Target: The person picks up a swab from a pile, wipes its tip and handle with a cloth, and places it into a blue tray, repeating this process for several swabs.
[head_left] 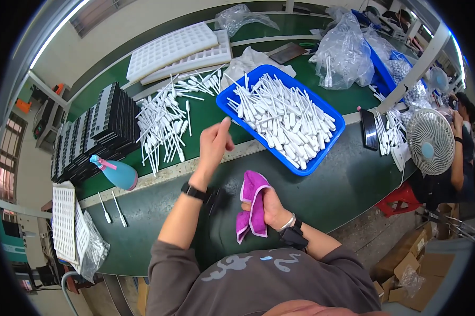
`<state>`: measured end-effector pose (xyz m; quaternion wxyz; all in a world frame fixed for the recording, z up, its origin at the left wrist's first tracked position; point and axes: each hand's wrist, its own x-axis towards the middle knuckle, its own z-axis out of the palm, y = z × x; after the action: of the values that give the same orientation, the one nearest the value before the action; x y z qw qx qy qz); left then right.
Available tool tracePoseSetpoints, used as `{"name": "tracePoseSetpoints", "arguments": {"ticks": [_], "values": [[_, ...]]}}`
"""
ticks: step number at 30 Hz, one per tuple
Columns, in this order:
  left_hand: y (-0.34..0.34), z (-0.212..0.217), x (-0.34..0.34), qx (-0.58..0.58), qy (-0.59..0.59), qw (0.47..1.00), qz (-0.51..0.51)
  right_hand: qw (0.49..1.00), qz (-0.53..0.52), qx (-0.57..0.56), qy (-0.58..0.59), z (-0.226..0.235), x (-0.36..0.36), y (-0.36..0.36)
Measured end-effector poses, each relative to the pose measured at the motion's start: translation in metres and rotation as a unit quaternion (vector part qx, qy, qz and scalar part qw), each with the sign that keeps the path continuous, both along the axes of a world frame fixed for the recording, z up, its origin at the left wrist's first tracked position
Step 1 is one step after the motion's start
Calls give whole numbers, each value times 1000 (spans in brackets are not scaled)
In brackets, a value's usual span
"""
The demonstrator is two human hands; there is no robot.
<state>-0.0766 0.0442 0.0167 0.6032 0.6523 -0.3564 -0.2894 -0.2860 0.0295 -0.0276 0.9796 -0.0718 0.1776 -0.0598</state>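
My right hand (274, 208) grips a purple cloth (256, 197) with a pale edge, which hangs folded over the front of the green table. My left hand (215, 147) is raised over the table, between a loose pile of white sticks (166, 118) and a blue tray (314, 169). Its fingers are partly bent and apart, with nothing visible in them. Heaped in the blue tray are white plastic sticks (290, 116) with thin stems and thick ends. A blue spray bottle (119, 174) with a pink trigger leans to the left of my left forearm.
Stacked black trays (98, 124) stand at the left. White foam trays (171, 50) lie at the back. Two white sticks (119, 209) rest near the left edge, beside white perforated sheets (64, 224). A fan (430, 141), clear plastic bags (345, 52) and a co-worker (453, 158) are on the right.
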Motion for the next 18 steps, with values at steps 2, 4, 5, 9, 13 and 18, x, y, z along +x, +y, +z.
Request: {"name": "tracePoseSetpoints", "arguments": {"ticks": [2, 4, 5, 9, 13, 18], "values": [[26, -8, -2, 13, 34, 999, 34, 999, -10, 12, 29, 3, 4, 4], [39, -9, -17, -40, 18, 989, 140, 999, 6, 19, 46, 4, 7, 7], [45, -9, -21, -65, 9, 978, 196, 998, -11, 17, 61, 3, 6, 7], [50, 30, 4, -334, 170, 858, 351, 997, -13, 3, 72, -4, -3, 2], [67, 76, -97, -11, -400, 841, 364, 999, 11, -5, 38, -4, 0, 6], [45, 80, -161, -295, -325, 779, -447, 941, -63, -241, 231, 20, 2, 31]]}}
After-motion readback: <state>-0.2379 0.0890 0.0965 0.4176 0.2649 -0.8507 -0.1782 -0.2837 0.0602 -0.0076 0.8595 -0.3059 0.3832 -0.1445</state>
